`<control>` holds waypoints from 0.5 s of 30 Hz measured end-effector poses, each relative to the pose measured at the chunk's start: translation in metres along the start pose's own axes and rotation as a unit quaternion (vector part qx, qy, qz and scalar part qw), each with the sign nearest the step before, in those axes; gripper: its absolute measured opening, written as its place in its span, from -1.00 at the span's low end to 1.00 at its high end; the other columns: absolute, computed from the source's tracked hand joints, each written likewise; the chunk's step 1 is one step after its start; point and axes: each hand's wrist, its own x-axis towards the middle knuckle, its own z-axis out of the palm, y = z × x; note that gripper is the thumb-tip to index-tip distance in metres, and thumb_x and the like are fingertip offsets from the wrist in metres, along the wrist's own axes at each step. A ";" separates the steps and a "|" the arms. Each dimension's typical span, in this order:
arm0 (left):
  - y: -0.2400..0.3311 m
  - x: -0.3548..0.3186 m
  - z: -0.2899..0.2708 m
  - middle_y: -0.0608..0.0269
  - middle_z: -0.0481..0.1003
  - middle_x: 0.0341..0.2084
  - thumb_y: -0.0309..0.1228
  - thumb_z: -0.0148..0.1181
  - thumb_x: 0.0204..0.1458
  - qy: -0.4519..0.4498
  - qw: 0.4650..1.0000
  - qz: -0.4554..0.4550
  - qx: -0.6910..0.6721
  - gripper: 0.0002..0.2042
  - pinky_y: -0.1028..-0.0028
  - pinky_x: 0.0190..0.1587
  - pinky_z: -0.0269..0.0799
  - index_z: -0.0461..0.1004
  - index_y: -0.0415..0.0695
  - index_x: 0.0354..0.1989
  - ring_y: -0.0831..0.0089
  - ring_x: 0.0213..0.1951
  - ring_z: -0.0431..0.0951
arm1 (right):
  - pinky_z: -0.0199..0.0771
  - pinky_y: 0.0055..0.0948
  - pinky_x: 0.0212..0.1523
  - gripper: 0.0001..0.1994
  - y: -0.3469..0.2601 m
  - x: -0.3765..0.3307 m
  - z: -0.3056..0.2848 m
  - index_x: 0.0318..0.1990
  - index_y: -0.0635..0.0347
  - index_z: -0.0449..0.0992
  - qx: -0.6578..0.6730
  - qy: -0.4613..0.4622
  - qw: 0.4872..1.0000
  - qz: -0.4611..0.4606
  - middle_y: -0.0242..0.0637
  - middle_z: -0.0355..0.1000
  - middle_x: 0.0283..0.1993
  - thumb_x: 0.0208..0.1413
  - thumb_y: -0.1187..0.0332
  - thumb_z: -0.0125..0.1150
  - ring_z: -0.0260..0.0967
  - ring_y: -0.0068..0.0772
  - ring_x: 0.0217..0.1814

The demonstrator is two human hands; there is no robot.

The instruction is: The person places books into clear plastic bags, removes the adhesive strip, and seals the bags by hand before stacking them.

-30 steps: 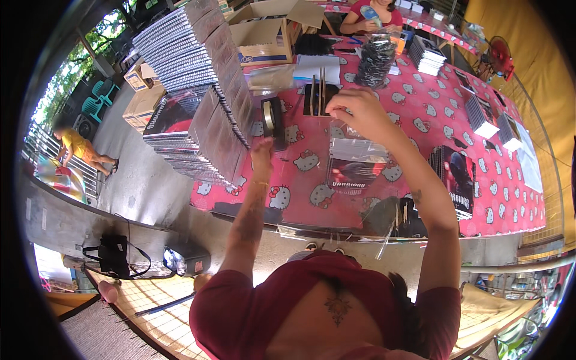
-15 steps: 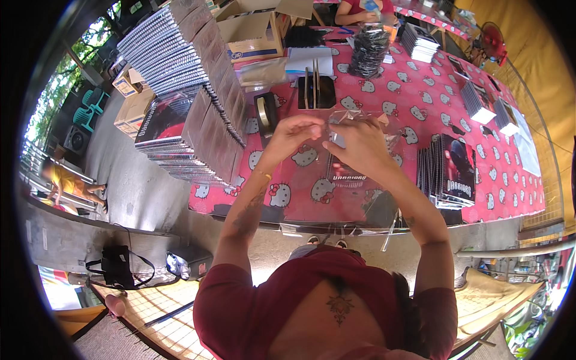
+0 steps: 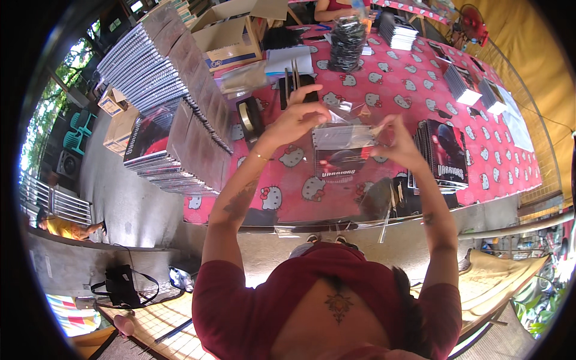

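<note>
A spiral notebook with a dark, red-lit cover (image 3: 342,167) lies flat on the pink table in front of me. Clear plastic wrapping (image 3: 345,135) covers it, and a pale band shows across its far part. My left hand (image 3: 298,119) is at the far left corner of the wrapping, thumb and forefinger closed on the film, its other fingers raised. My right hand (image 3: 399,144) is curled at the right side, its fingertips on the edge of the film; the exact grip is hard to make out.
Tall stacks of wrapped notebooks (image 3: 144,72) stand at the left. A tape roll (image 3: 248,120) and a black holder (image 3: 306,90) sit beyond my left hand. More notebooks (image 3: 443,153) lie at the right. Another person (image 3: 336,9) sits across the table, behind a dark plastic-wrapped bundle (image 3: 348,45).
My hands were close together over the far edge of the notebook. Now they are spread apart, the right one drawn right and nearer, showing more of the wrapped notebook.
</note>
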 end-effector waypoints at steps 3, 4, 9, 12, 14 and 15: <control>-0.004 0.013 0.031 0.14 0.11 0.38 -0.30 0.37 0.00 -0.003 0.996 0.042 0.072 -0.90 0.05 0.40 -0.10 0.69 0.10 -0.29 0.05 0.38 0.04 | 0.11 -0.02 0.34 -0.28 -0.006 0.001 0.017 0.12 0.00 0.46 -0.094 -0.118 0.986 -0.071 -0.21 0.32 0.24 -0.32 0.21 0.63 0.21 -0.13 0.31; -0.010 0.016 0.041 0.14 0.09 0.39 -0.30 0.38 -0.01 -0.004 0.994 0.059 0.090 -0.90 0.01 0.40 -0.11 0.69 0.12 -0.31 0.03 0.39 0.03 | 0.04 0.01 0.40 -0.29 -0.004 0.004 0.023 0.14 -0.04 0.48 -0.107 -0.144 0.977 -0.112 -0.22 0.30 0.29 -0.30 0.21 0.61 0.17 -0.13 0.37; -0.030 0.012 0.069 0.00 -0.05 0.45 -0.30 0.47 -0.10 -0.023 0.989 0.039 0.143 -0.76 0.04 0.42 -0.14 0.66 0.19 -0.20 -0.07 0.44 -0.07 | -0.25 0.19 0.52 -0.40 0.000 0.003 0.032 0.15 -0.15 0.55 -0.110 -0.155 0.970 -0.149 -0.27 0.14 0.46 -0.17 0.21 0.52 0.01 -0.15 0.53; -0.015 0.018 0.084 -0.13 -0.01 0.42 -0.13 0.44 -0.05 0.040 0.972 -0.053 0.224 -0.42 0.02 0.37 -0.03 0.42 0.12 0.19 -0.09 0.37 0.09 | -0.23 0.20 0.50 -0.49 0.002 -0.002 0.035 0.14 -0.12 0.56 -0.103 -0.146 0.974 -0.141 -0.25 0.05 0.51 -0.05 0.19 0.45 -0.01 -0.13 0.53; -0.012 0.023 0.083 -0.14 0.16 0.32 -0.06 0.40 0.00 0.122 0.965 -0.105 0.207 -0.37 0.11 0.29 0.13 0.39 -0.01 0.23 0.00 0.26 0.27 | -0.05 0.18 0.44 -0.54 0.006 0.004 0.034 0.14 -0.05 0.56 -0.093 -0.098 0.978 -0.156 -0.20 0.14 0.47 0.06 0.15 0.38 0.10 -0.13 0.48; -0.015 0.019 0.077 -0.12 0.28 0.24 -0.03 0.37 0.02 0.175 0.964 -0.142 0.142 -0.38 0.19 0.24 0.22 0.41 -0.09 0.20 0.08 0.19 0.36 | 0.04 0.16 0.41 -0.56 0.007 0.008 0.033 0.14 -0.01 0.55 -0.087 -0.075 0.980 -0.163 -0.17 0.18 0.44 0.11 0.13 0.35 0.15 -0.14 0.46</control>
